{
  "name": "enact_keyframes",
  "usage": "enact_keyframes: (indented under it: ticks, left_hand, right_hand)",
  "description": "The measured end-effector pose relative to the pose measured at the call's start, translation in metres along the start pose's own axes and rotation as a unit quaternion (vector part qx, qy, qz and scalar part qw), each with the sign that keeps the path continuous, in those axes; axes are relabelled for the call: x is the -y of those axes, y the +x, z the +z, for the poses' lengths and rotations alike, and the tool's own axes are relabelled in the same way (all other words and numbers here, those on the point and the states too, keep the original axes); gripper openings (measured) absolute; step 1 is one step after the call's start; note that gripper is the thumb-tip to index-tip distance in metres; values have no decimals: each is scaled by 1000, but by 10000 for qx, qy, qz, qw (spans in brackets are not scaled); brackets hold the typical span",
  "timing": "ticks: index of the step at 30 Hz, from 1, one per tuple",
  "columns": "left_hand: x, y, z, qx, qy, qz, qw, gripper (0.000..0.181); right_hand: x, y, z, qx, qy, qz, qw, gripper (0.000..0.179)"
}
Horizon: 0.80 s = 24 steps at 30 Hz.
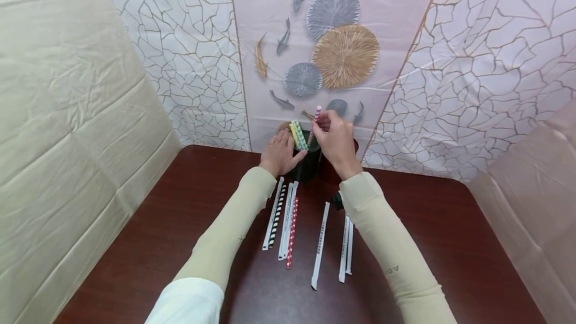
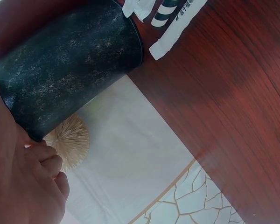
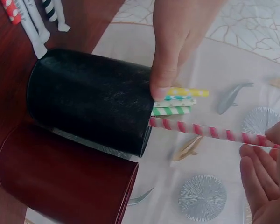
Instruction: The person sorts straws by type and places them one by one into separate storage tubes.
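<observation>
A black cylindrical cup (image 1: 306, 168) stands at the back of the table, with several patterned paper straws (image 3: 172, 111) in yellow, teal and green poking out of its mouth. My left hand (image 1: 279, 154) holds the cup at its rim, the thumb (image 3: 162, 81) lying over the edge. Above the rim, my right hand (image 1: 336, 141) pinches a pink-and-white striped straw (image 3: 200, 129) near its upper end. The straw's lower end goes inside the cup and is hidden there. A dark red cup (image 3: 65, 170) stands close beside the black one, mostly behind my right hand in the head view.
In front of the cups lie white-wrapped straws (image 1: 320, 246), a black-and-cream striped straw (image 1: 277, 216) and a red dotted straw (image 1: 292, 234). Something small and black (image 1: 336, 201) shows beside my right sleeve. A patterned cloth backdrop (image 1: 207, 64) rises behind the table's far edge.
</observation>
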<state>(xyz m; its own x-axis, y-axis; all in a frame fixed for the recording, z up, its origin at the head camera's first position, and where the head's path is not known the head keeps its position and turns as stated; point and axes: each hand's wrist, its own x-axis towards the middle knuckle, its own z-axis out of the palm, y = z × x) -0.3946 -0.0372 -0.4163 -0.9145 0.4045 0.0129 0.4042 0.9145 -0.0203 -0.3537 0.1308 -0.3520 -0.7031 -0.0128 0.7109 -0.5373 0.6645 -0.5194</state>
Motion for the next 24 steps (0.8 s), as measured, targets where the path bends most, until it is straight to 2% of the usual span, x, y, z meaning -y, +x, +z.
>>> enact_keyframes:
  ticks: [4, 13, 18, 24]
  left_hand:
    - [-1, 1, 1, 33, -34, -11, 10000, 88]
    - [-1, 2, 2, 3, -61, -8, 10000, 88]
    - [-1, 1, 1, 29, -80, 3, 10000, 88]
    - [-1, 1, 1, -55, -97, 0, 9999, 88]
  right_hand:
    - [-2, -1, -4, 63, -135, 63, 9999, 26]
    - [6, 4, -28, 79, -359, -213, 9991, 30]
    - [14, 8, -43, 302, -530, -272, 9978, 31]
    - [26, 7, -54, 672, -578, -161, 9959, 28]
